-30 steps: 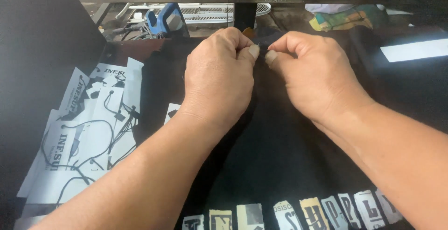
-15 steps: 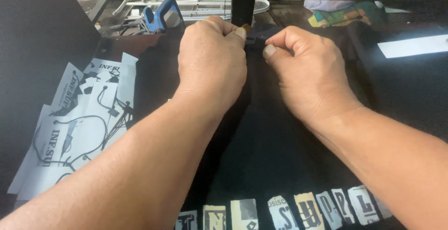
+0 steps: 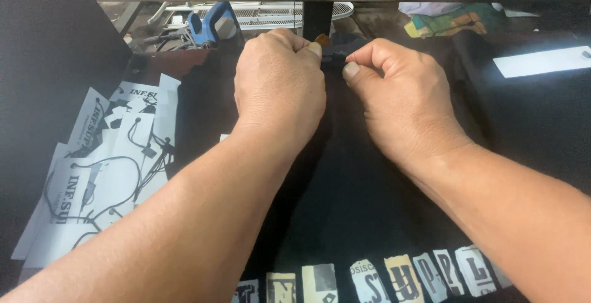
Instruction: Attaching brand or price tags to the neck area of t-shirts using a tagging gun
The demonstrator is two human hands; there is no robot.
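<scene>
The collar edge of the black printed T-shirt [image 3: 345,204] is pinched between both closed hands. The left hand [image 3: 280,84] and right hand [image 3: 400,103] are positioned equally near, fingertips meeting at the collar. The garment's long axis is directed toward the wearer. White hang tags [image 3: 104,174] are stacked left of the T-shirt.

left hand [image 3: 280,87] | shifted slightly left | right hand [image 3: 403,103] | lowered slightly

At upper centre, the left hand [image 3: 280,87] and right hand [image 3: 400,100] pinch the top edge of a black printed fabric garment [image 3: 357,198]; white paper hangtags with black strings [image 3: 104,167] lie at left.
</scene>
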